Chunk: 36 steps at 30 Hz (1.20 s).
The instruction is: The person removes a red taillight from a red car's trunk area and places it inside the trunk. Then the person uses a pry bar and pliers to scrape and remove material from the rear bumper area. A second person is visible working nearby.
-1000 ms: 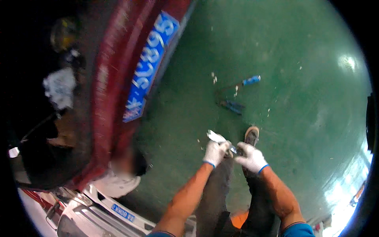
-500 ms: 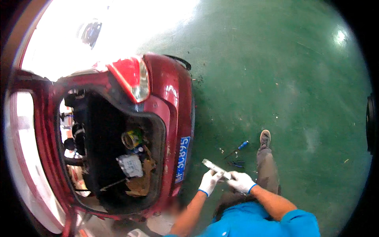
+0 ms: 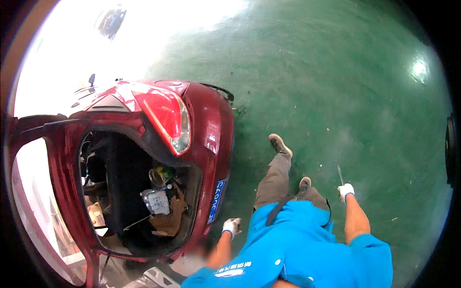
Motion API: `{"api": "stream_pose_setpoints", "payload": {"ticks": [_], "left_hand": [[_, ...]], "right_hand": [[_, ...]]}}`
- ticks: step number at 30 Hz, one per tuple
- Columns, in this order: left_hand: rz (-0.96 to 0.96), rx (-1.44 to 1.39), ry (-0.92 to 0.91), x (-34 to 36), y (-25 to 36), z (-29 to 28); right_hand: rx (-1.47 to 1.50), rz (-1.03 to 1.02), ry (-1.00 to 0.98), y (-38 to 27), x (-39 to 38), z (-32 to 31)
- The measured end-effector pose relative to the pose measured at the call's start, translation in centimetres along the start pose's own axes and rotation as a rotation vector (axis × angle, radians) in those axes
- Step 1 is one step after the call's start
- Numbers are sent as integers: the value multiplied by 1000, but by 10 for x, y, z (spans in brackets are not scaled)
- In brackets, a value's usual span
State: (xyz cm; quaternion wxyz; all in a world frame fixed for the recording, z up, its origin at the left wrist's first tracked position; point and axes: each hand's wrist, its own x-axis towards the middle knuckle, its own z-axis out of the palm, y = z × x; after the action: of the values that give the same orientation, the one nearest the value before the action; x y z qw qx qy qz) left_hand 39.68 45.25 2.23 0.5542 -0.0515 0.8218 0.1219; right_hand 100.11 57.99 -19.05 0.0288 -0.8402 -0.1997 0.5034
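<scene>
White-gloved right hand (image 3: pixel 345 192) clamped on thin, pointed grey strip (image 3: pixel 340 175), tip forward, likely for safe carrying. White-gloved left hand (image 3: pixel 232 227) near glossy dark-red car (image 3: pixel 214 129); can't tell finger closure.

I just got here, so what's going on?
A person in a blue top stands behind a red car with its rear hatch open. Their white-gloved right hand grips a slim, greyish strip; the white-gloved left hand, nearer the car, shows nothing in it. Torn brown cardboard lies in the boot.
</scene>
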Motion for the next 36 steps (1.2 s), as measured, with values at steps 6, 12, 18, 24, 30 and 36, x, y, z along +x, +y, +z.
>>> {"api": "stream_pose_setpoints", "payload": {"ticks": [6,12,18,24,30,36], "left_hand": [[1250,1518,-187,102,130,59],[660,25,-269,17,407,105],[655,-59,-293,18,472,108],[253,155,-221,139,315,69],[-209,-302,10,69,312,103],[68,-349,-35,-28,442,169]], "right_hand": [[273,32,-26,-132,-86,-73],[288,-105,60,-255,-79,-66],[297,-215,-3,-370,-59,-56],[229,-154,-114,-466,-15,-50],[-195,-106,-204,-505,117,-68],[-38,-265,-293,-701,139,-83]]}}
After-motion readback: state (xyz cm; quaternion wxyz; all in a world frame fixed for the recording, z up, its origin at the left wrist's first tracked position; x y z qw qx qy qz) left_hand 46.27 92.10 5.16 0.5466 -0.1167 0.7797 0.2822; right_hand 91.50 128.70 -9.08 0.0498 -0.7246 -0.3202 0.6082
